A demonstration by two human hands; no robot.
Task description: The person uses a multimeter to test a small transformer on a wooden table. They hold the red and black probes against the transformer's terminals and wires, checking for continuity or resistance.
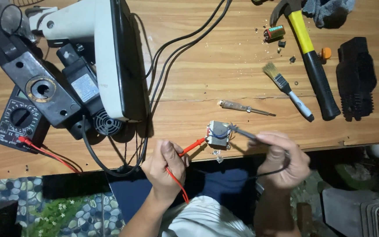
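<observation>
At the far left of the wooden counter (207,74) lies a black multimeter (16,118) with its red lead plugged in. Just right of it rests a dismantled appliance: a black motor housing (40,87) and a white casing (110,57), with black cables running away toward the far edge.

The left hand (165,169) holds the red test probe (192,146), its fingers clenched around the probe handle. The probe tip touches the left side of a small transformer (218,134), which sits at the near edge of the counter, between the two hands.

The right hand (284,158) grasps the black test probe (246,134), fingers pinched on its handle, with the tip applied to the upper right of the transformer.

Beyond the transformer lies a tester screwdriver (244,107). Further right are a small paintbrush (286,87), a yellow-and-black claw hammer (312,61), a battery (274,32) and a black ribbed part (356,79).

Judged step: a measurement across the transformer terminals is in progress. The next move calls for both tips to stay steady on their contacts while the meter is read; the dial lies well to the left of the hands.
</observation>
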